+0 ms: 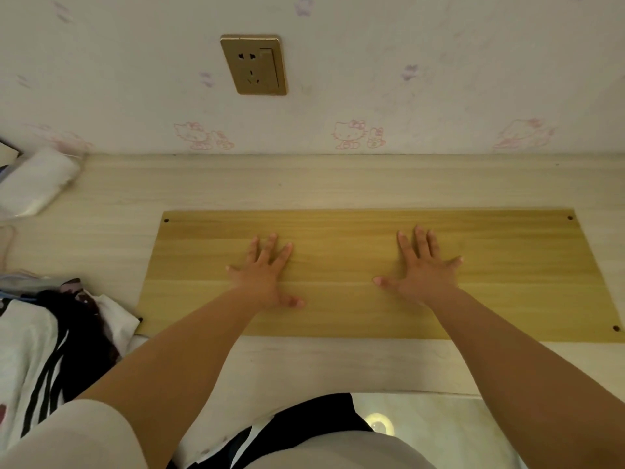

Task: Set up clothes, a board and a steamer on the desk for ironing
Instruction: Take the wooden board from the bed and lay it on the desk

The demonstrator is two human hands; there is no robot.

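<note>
Now left hand (267,272) and right hand (424,265) flat, fingers spread, pressing board (507,265) on desk (101,231)

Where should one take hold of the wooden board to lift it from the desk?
Judging by its pose, at the two short ends. The board lies flat on the desk, long side toward the person, so the left hand and right hand can slide outward and grip there.

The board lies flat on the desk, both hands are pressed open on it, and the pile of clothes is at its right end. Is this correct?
Not quite. The head view shows the pile of clothes at the left end of the board, not the right. The rest holds: the board lies flat on the desk, with the left hand and right hand open on it.
</note>
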